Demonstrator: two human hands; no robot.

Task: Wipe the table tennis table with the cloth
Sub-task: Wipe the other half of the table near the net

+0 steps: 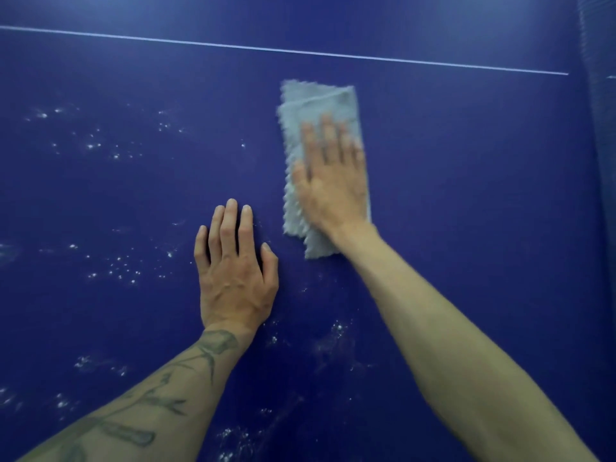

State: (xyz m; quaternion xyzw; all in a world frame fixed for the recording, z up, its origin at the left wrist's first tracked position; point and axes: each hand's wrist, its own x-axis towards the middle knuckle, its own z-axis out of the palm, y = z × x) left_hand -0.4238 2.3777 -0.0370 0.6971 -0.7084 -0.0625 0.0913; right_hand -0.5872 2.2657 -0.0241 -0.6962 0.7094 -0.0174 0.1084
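The dark blue table tennis table (466, 195) fills the view. A folded light grey cloth (316, 105) with zigzag edges lies on it right of centre. My right hand (333, 181) presses flat on the cloth with straight fingers and looks blurred. My left hand (236, 268) rests flat on the bare table just left of the cloth, fingers straight, not touching it. White specks and smears (123, 268) dot the surface on the left and near the bottom.
A thin white line (300, 52) crosses the table near the top. The net (600, 161) stands along the right edge of the view. The surface to the right of the cloth shows no specks.
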